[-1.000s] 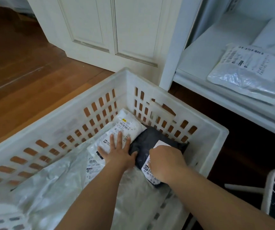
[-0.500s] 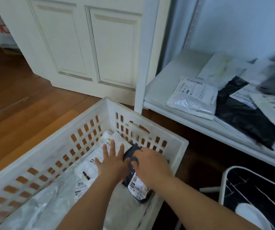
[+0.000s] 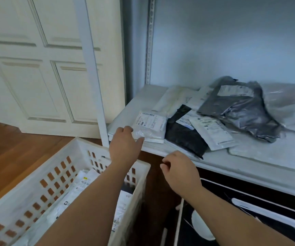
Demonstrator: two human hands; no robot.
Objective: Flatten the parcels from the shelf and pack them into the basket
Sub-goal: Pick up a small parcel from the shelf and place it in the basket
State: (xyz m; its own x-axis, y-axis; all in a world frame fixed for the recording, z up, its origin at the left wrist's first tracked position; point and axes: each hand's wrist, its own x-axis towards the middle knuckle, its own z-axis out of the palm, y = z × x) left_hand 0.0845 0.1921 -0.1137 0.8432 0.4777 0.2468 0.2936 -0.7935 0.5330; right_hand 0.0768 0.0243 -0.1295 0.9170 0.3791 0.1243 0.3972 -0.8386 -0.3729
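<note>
Basket [image 3: 144,176] holds labelled parcels [image 3: 82,190]; left hand [image 3: 125,146] open — right hand [image 3: 178,173] seemingly loosely curled, empty.

At the front edge of the pale grey shelf board [image 3: 249,162], the left hand [image 3: 125,144] touches a clear plastic parcel with a white label [image 3: 150,126]. The right hand [image 3: 178,173], fingers loosely curled, hangs just below that edge. The white slotted plastic basket [image 3: 36,176] stands left of it.
</note>
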